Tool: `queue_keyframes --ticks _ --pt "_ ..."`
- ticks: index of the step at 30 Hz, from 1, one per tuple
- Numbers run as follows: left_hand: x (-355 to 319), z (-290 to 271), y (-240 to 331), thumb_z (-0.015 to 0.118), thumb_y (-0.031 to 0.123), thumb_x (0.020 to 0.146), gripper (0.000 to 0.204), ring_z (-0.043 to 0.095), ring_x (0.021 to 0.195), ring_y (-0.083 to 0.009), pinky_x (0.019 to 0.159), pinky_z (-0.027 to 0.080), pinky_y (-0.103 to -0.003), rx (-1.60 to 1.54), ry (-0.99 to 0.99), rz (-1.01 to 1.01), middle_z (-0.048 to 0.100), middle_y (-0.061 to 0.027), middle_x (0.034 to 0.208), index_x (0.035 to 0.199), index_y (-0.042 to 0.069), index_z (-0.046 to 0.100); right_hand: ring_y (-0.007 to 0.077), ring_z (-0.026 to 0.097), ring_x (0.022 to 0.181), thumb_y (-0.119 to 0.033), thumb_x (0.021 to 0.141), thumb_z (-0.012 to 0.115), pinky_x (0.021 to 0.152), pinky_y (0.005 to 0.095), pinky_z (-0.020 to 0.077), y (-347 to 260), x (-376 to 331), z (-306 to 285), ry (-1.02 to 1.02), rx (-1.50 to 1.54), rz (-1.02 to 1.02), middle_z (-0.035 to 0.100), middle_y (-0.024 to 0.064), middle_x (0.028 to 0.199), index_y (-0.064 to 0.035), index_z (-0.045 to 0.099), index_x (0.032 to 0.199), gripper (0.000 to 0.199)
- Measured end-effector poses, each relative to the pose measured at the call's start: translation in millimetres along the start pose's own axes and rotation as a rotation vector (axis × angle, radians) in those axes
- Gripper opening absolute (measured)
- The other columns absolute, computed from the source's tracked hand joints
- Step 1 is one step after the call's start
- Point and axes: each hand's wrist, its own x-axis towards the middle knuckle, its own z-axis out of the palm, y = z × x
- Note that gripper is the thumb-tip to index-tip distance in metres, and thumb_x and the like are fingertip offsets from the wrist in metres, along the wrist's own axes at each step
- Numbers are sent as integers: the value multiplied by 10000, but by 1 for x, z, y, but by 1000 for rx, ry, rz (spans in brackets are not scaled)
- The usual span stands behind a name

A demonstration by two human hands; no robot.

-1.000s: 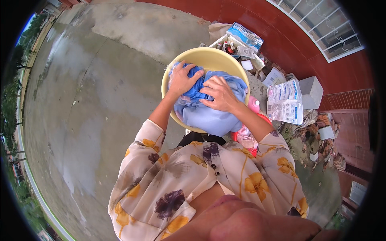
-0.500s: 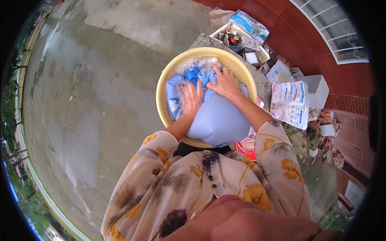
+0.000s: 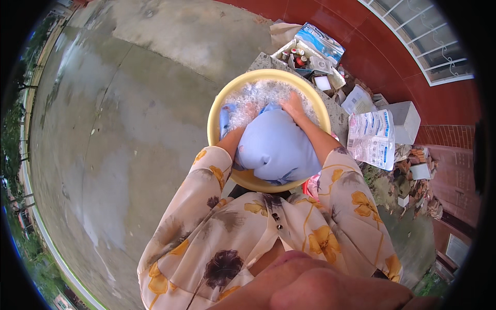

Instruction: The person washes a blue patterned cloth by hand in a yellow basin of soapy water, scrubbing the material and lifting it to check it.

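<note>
A round yellow basin (image 3: 213, 111) holds light blue cloth (image 3: 279, 144) in water topped with white suds (image 3: 263, 93). The near part of the cloth puffs up into a smooth, wet bulge against the basin's near side. On the left of the bulge, my left hand (image 3: 251, 110) is sunk in the foam, its fingers mostly hidden. My right hand (image 3: 293, 106) presses on the cloth's far right edge. Its thumb stands apart from the fingers, whose tips dip into the suds.
The basin rests by a stone slab (image 3: 338, 116). A foam box of bottles (image 3: 299, 59), a white printed bag (image 3: 371, 139), a white foam block (image 3: 404, 121) and rubble lie to the right along a red wall (image 3: 361, 46). Wet concrete (image 3: 129, 139) spreads left.
Both hands have pushed down into the basin; my left fingers have gone under the foam. Suds have spread over the far side, covering darker blue cloth. The near bulge has grown.
</note>
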Motion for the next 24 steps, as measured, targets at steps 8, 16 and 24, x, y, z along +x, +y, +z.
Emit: queue_keyframes --ticks 8,16,24 --pt "-31 -78 7 556 678 899 789 455 1338 -303 1087 386 -406 -1128 -40 -39 459 -211 1469 1391 62 547 372 610 1072 -258 795 718 949 409 471 -141 -72 -103 -122 72 -652 664 186 1139 -37 699 1070 353" --pt "-132 -1 27 696 397 828 669 485 1257 -424 1002 372 -615 168 432 278 494 -203 1346 1390 92 501 346 463 1282 -479 802 744 1056 497 380 -87 -113 -108 -118 -36 -433 470 129 1443 -187 621 1264 560" --pt "-84 60 17 556 124 883 498 518 1196 -341 968 404 -569 446 480 221 534 -125 1212 1376 131 487 442 446 1318 -697 780 638 1078 529 373 -90 -50 -61 -246 -411 -77 375 219 1517 -184 367 1519 939"
